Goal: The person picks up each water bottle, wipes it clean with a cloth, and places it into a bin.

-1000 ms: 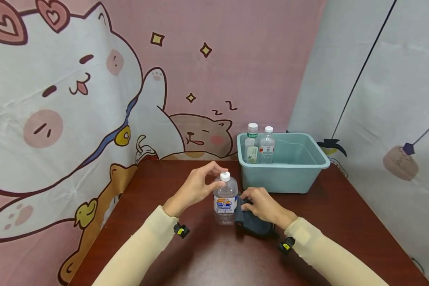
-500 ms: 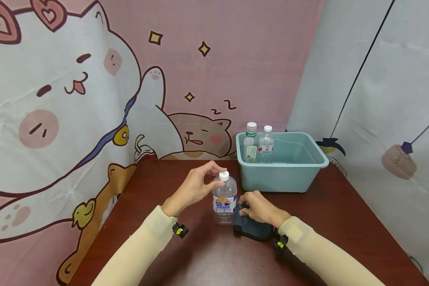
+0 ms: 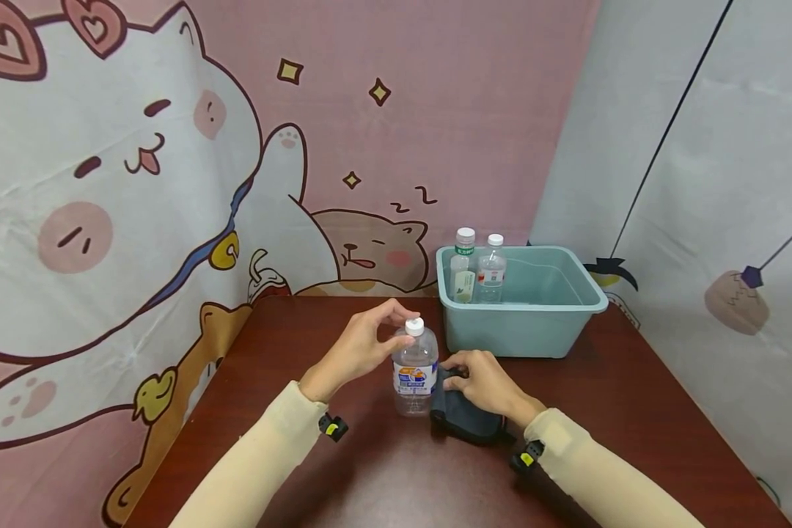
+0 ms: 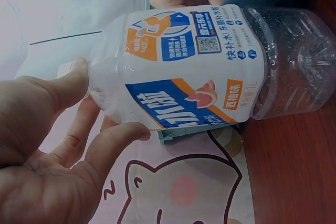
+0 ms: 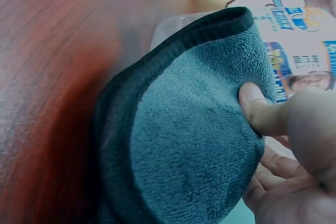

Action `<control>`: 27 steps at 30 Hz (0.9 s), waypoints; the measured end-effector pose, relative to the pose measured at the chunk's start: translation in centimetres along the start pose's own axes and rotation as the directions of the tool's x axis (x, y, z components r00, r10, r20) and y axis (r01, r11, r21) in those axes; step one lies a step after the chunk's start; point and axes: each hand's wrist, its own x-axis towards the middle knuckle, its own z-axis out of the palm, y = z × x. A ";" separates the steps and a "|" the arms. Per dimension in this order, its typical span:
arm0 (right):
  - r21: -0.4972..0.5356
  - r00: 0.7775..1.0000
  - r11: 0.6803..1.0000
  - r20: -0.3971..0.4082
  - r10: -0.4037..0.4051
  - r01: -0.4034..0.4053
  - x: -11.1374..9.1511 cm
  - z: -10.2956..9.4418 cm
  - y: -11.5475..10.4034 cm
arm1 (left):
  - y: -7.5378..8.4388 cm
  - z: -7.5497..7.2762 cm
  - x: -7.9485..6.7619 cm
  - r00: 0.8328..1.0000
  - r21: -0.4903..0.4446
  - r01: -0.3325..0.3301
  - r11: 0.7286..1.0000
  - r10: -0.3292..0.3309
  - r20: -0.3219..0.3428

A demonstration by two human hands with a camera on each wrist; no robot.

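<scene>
My left hand (image 3: 363,341) pinches a large clear plastic bottle (image 3: 416,403) at its white cap and neck. Upright on the table, the bottle carries a white, blue and orange label, which fills much of the left wrist view (image 4: 194,69). With my right hand (image 3: 485,381) I grip a folded blue-grey cloth (image 3: 468,418) close against the bottle's right side. Seen from the right wrist, the thumb presses on the fuzzy cloth (image 5: 194,135) with its dark border, and the other fingers are behind it. Whether the cloth touches the bottle is hard to tell.
Behind my right hand stands a light blue-green plastic tub (image 3: 521,326). Two clear bottles with white caps, one with a green band (image 3: 464,271) and one with a red-marked label (image 3: 492,275), stand inside its left end. Cartoon-printed curtains (image 3: 488,110) border the dark red table (image 3: 330,477).
My right hand and the cloth have shifted slightly down and back up along the bottle's side. The left hand and the bottle stay in place.
</scene>
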 end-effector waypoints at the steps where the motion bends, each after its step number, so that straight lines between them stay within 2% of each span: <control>1: 0.014 1.000 1.000 -0.010 0.005 -0.005 0.0 -0.2 -0.1 | 0.0 0.0 0.0 1.000 0.002 -0.001 1.000 0.001 0.001; 7: 0.087 0.995 0.996 -0.096 0.023 -0.015 0.3 -1.6 -1.2 | 0.1 0.0 0.1 1.000 0.015 -0.025 1.000 0.025 0.006; 15: 0.147 0.972 0.986 -0.231 -0.047 0.083 1.2 -3.5 -2.7 | 0.0 -0.1 0.0 1.000 0.010 -0.018 1.000 0.018 -0.003; 23: 0.187 0.953 0.975 -0.297 -0.060 0.120 2.0 -4.1 -4.3 | 0.2 -0.1 0.1 1.000 0.009 -0.027 1.000 0.027 0.006; 27: 0.189 0.949 0.972 -0.304 -0.078 0.140 2.6 -4.3 -5.4 | 0.1 -0.2 0.1 0.999 0.019 -0.038 0.999 0.038 -0.004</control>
